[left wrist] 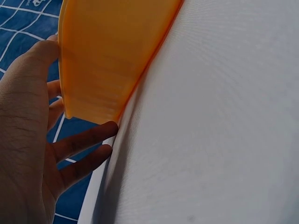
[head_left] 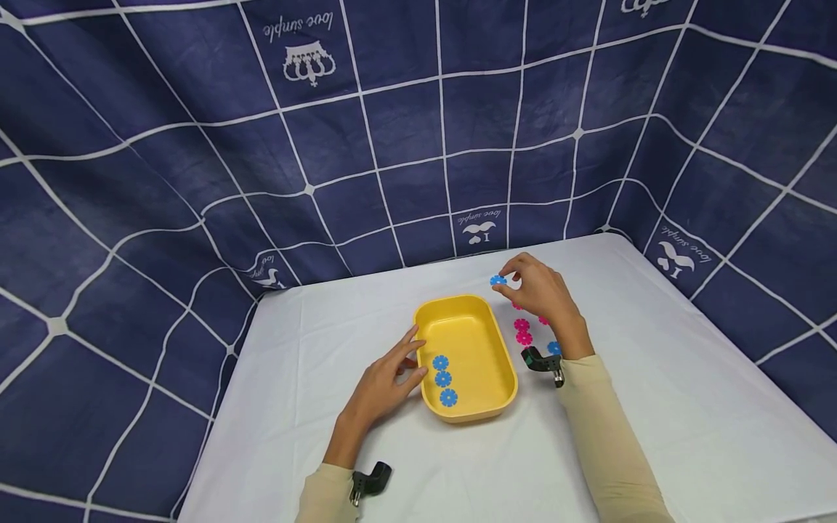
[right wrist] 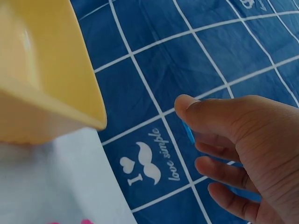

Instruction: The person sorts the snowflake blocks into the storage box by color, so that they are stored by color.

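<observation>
My right hand (head_left: pixel 539 290) pinches a blue notched disc (head_left: pixel 498 280) between thumb and fingers, above the table beyond the tray's far right corner. Only a sliver of this blue disc (right wrist: pixel 188 132) shows past the thumb in the right wrist view. At the left, my left hand (head_left: pixel 386 381) rests with fairly straight fingers against the side of a yellow tray (head_left: pixel 477 349). Its fingers (left wrist: pixel 86 138) lie spread beside the tray wall (left wrist: pixel 103 60) in the left wrist view. Inside the tray, three blue discs (head_left: pixel 443 379) form a row along the left side.
Several pink discs (head_left: pixel 523 332) lie on the white tablecloth (head_left: pixel 667 407) right of the tray, partly hidden by the right hand. Another blue disc (head_left: pixel 554 348) lies near the right wrist. A dark blue checked curtain (head_left: pixel 405 123) hangs behind and beside the table.
</observation>
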Available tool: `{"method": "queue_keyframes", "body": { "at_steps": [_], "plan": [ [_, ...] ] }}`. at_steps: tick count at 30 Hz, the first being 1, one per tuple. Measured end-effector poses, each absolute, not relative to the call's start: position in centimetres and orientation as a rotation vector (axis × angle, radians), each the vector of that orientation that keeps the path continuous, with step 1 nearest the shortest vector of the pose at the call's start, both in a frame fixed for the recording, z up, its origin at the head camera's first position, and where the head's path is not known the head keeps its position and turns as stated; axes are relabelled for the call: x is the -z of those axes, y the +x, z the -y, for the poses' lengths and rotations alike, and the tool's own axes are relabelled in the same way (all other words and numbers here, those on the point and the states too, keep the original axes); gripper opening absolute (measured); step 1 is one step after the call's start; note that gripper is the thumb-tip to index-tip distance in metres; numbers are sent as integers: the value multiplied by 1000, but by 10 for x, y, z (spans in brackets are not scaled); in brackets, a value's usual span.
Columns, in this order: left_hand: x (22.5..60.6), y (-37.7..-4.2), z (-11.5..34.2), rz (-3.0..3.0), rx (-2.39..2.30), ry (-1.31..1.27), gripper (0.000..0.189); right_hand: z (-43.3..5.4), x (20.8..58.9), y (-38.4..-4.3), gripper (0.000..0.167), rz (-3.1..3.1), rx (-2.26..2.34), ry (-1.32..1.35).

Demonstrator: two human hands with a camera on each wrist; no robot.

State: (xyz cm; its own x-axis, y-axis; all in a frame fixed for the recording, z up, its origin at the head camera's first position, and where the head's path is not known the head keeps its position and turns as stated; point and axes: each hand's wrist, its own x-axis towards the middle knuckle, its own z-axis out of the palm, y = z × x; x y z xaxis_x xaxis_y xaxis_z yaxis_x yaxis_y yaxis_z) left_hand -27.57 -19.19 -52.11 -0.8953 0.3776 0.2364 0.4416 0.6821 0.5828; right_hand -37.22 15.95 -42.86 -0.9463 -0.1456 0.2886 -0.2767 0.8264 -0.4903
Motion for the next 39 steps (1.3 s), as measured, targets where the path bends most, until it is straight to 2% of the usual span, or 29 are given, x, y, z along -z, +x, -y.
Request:
{"method": "queue_keyframes", "body": {
  "at_steps": [31, 39],
  "plan": [
    [518, -274, 192, 2799, 1021, -680, 63, -99, 431, -368, 32, 2709, -740, 630],
    [518, -274, 191, 2785, 1032, -693, 57, -84, 434, -367, 31, 2718, -681, 701]
  ]
}}
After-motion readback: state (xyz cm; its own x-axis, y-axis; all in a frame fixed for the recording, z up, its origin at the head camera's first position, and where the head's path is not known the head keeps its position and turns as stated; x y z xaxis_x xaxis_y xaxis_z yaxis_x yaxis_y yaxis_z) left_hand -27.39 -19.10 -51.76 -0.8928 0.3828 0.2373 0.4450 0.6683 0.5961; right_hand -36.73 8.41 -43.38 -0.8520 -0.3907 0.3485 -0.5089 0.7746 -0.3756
